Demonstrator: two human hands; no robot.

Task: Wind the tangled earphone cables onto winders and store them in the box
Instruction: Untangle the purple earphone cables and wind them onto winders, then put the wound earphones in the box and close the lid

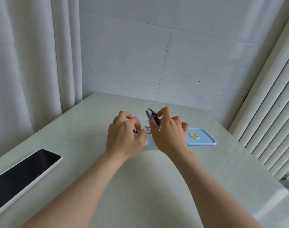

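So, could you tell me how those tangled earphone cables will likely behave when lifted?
Probably floppy: the earphone cables hang in loose strands from the right hand. Likely light, since a fingertip pinch holds them. Tangled strands may drag together.

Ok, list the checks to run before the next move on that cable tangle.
1. Right hand has a grip on the cable tangle: ok, fingertips pinch it.
2. Left hand holding a cable: cannot tell, its curled fingers are blurred.
3. Lid off: ok, blue lid lies flat on the table, right of the hands.
4. Winder ready: cannot tell, none shows.
5. Dark-screened device out of the way: ok, it lies apart at the left.
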